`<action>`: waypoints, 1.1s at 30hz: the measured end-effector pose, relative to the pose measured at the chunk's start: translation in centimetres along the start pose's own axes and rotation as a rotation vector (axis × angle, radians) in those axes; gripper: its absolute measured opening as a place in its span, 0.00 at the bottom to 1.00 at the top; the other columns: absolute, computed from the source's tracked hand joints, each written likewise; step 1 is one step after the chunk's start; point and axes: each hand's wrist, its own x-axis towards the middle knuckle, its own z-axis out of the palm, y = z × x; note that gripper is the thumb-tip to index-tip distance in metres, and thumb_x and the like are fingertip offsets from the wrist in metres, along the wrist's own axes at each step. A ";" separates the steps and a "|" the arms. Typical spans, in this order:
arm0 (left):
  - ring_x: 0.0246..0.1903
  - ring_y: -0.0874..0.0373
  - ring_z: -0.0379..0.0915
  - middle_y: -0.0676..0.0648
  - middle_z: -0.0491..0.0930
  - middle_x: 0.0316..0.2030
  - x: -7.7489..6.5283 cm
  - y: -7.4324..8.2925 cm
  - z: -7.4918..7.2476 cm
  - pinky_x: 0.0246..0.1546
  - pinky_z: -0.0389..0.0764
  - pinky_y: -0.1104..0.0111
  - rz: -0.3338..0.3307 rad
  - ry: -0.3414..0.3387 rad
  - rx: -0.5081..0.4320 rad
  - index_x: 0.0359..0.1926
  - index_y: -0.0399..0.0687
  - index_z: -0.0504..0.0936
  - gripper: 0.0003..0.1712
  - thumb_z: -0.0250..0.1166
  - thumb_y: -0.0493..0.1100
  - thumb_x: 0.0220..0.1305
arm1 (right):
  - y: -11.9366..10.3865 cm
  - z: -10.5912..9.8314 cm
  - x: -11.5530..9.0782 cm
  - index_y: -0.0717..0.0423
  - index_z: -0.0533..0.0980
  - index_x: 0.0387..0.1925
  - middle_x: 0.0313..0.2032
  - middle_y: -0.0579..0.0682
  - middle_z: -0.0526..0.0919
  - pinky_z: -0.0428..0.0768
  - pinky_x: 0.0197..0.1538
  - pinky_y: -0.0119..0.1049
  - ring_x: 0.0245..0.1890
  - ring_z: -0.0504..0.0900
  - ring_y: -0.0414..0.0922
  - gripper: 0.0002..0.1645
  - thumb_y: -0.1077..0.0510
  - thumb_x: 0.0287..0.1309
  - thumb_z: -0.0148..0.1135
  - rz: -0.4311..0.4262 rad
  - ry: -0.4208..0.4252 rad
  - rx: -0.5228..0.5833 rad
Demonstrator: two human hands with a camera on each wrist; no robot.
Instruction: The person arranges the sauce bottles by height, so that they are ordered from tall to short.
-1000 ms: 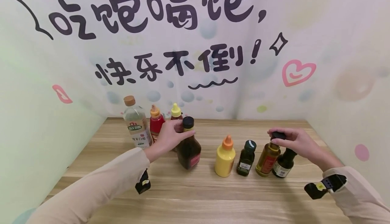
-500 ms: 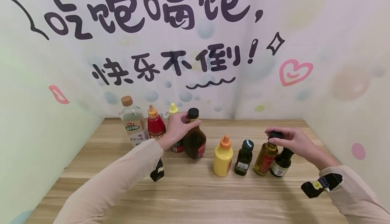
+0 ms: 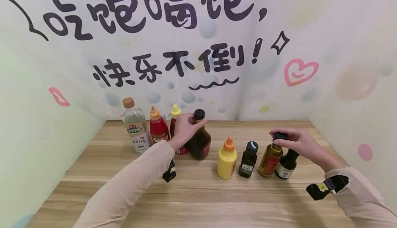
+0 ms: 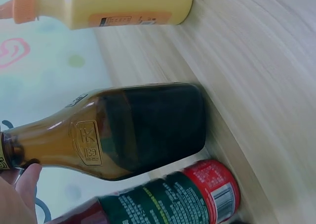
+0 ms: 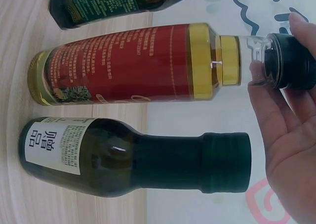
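Note:
My left hand [image 3: 187, 128] grips the neck of a brown glass sauce bottle [image 3: 200, 144] just below its black cap. The bottle stands upright in the back row, close beside a squeeze bottle with a yellow tip [image 3: 175, 112], which my hand partly hides. In the left wrist view, the brown bottle's base [image 4: 190, 120] appears to rest on the table. On the right, my right hand [image 3: 300, 143] holds a red-labelled oil bottle [image 3: 270, 162] by its black cap and neck. This bottle stands on the table beside a dark green bottle with a white label [image 5: 98, 155].
A clear vinegar bottle [image 3: 138, 131] and a red squeeze bottle [image 3: 159, 128] stand at the back left. In front, a yellow squeeze bottle [image 3: 226, 162] and a small dark bottle [image 3: 248, 161] stand left of the oil bottle. A printed cloth [image 3: 263, 83] hangs behind the table.
My left hand has moved the brown bottle right and farther back, and its tilt is gone. My right hand has stayed on the oil bottle, and the view has shifted slightly.

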 end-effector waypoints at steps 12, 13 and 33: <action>0.32 0.59 0.78 0.48 0.82 0.31 -0.1 -0.5 1.2 0.33 0.77 0.69 0.019 0.020 0.029 0.31 0.43 0.82 0.14 0.70 0.48 0.46 | -0.1 0.0 0.0 0.63 0.70 0.52 0.46 0.43 0.78 0.74 0.41 0.25 0.43 0.75 0.29 0.24 0.55 0.56 0.57 0.003 -0.003 -0.003; 0.32 0.58 0.78 0.47 0.82 0.31 -0.1 -0.5 1.1 0.34 0.77 0.69 0.021 0.026 0.032 0.31 0.43 0.82 0.14 0.70 0.48 0.46 | -0.1 0.0 0.0 0.64 0.70 0.52 0.46 0.42 0.77 0.74 0.41 0.25 0.43 0.75 0.29 0.24 0.55 0.56 0.57 0.001 -0.003 0.000; 0.34 0.55 0.77 0.47 0.79 0.31 0.3 -0.8 0.9 0.35 0.77 0.68 -0.018 0.000 0.064 0.31 0.42 0.75 0.20 0.71 0.51 0.42 | -0.1 0.0 -0.1 0.63 0.71 0.52 0.45 0.42 0.78 0.74 0.41 0.25 0.42 0.75 0.30 0.24 0.55 0.55 0.58 0.009 0.006 0.002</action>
